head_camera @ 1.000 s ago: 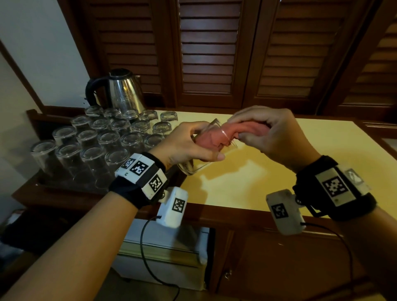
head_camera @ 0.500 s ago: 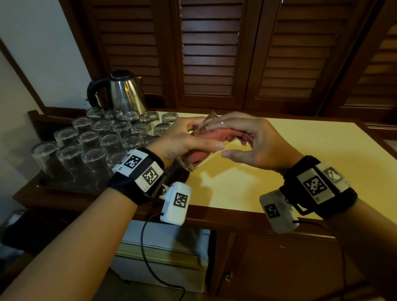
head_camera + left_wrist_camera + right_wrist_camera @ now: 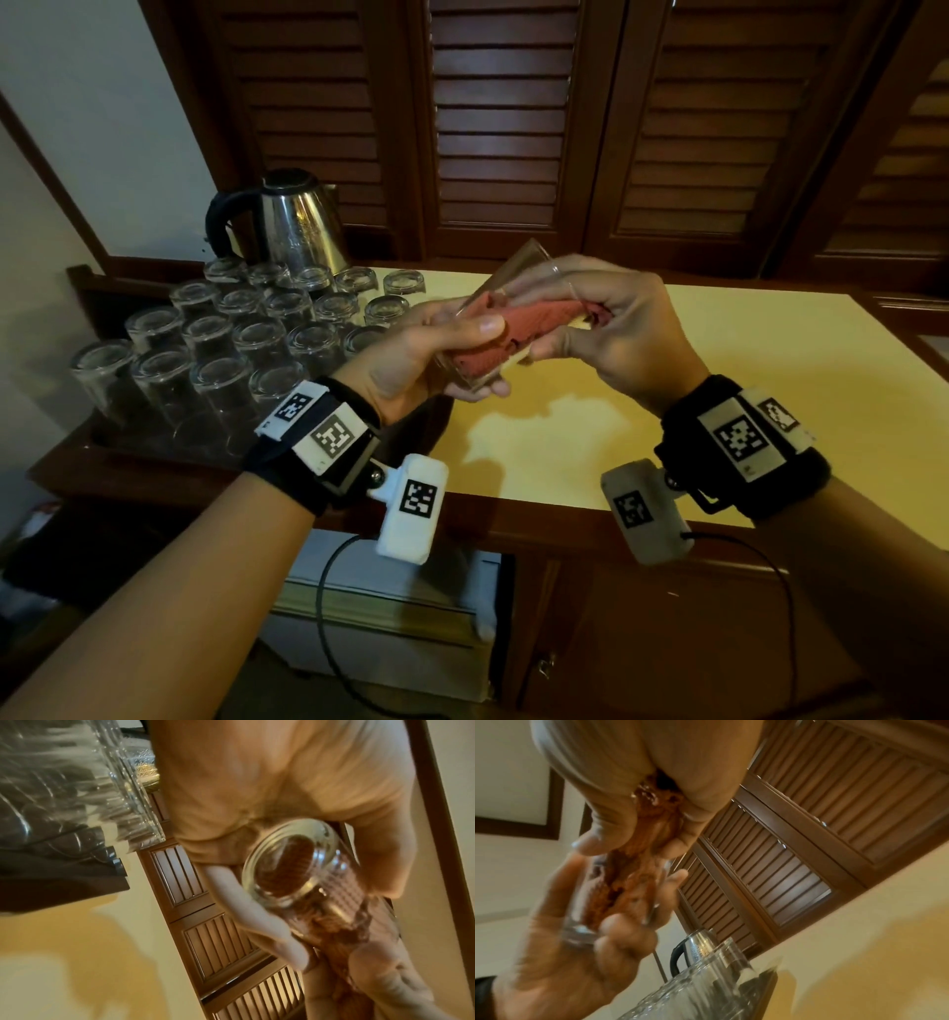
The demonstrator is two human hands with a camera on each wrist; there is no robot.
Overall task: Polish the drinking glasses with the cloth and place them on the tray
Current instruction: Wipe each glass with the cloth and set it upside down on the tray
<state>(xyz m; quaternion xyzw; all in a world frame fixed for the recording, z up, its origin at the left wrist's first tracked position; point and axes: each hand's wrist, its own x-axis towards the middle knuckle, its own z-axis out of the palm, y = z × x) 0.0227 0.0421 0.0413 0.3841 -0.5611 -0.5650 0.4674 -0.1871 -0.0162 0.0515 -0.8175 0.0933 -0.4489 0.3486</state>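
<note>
My left hand point(image 3: 436, 354) grips a clear drinking glass point(image 3: 495, 308) held tilted above the yellow tabletop, its thick base point(image 3: 287, 862) toward my left wrist. A pink-red cloth point(image 3: 518, 331) is stuffed into the glass, and my right hand point(image 3: 590, 313) pinches the cloth's outer end at the glass's mouth. In the right wrist view the cloth point(image 3: 639, 874) runs from my right fingers down into the glass point(image 3: 590, 902). Several upturned glasses point(image 3: 241, 334) stand on a dark wooden tray point(image 3: 77, 462) at the left.
A steel kettle point(image 3: 292, 221) stands behind the tray. The yellow tabletop point(image 3: 770, 390) stretches to the right. Dark louvred doors point(image 3: 513, 128) close off the back. A white appliance point(image 3: 390, 642) sits under the counter, with a cable hanging by it.
The glass has tipped with its mouth higher and further right. My right hand has turned and moved in closer over the cloth at the mouth. My left hand keeps its grip.
</note>
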